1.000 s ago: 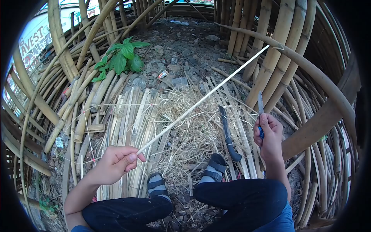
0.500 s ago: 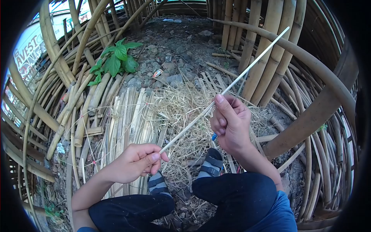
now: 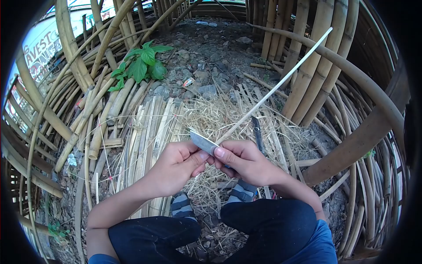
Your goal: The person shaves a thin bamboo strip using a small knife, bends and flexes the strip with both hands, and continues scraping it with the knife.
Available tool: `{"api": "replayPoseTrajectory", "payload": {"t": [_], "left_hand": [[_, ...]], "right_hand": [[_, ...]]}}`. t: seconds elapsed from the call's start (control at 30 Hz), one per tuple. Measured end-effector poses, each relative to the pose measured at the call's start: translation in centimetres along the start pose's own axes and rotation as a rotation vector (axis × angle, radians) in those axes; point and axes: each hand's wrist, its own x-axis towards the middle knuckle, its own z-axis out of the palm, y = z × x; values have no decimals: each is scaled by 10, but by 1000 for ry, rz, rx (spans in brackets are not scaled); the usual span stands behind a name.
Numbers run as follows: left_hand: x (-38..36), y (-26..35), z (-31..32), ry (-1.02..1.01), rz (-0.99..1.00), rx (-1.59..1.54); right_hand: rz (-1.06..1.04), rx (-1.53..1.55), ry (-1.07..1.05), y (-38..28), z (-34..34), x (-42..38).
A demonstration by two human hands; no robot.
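A long pale bamboo stick slants up to the right from between my two hands. My right hand is closed around a small knife, its thumb pressed at the base of the grey blade. That blade points up and left and lies across the stick's lower end. A bit of blue shows beneath the right fingers. My left hand is closed in a pinch at the low end of the stick, right beside the blade. Fingers hide the stick's tip and most of the knife's handle.
Straw-like shavings and split bamboo strips cover the ground ahead. A dark, narrow object lies behind my right hand. Bamboo poles stand at right, a curved pole arching past them. A leafy plant grows at left.
My hands have come together near the middle. The right hand has moved down and left along the stick, and the knife blade now shows against its lower end.
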Motion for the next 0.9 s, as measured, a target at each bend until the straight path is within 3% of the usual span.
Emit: {"api": "replayPoseTrajectory", "payload": {"t": [0.03,0.3,0.5,0.63,0.7,0.9], "left_hand": [[0,-1,0,-24,-13,16],[-4,-4,-3,-44,-64,-150],[-13,-1,-9,-58,-131,-108],[-6,-3,3,-5,-85,-16],[-2,-1,9,-7,-76,-66],[-3,1,5,-65,-173,-245]], "right_hand": [[26,-137,-48,1,2,2],[-13,-114,35,-4,6,-1],[8,-29,317,-17,-18,-11],[74,-63,123,-8,-8,-9],[198,-45,-76,-10,-1,-6],[77,-70,-37,-11,8,-8]]}}
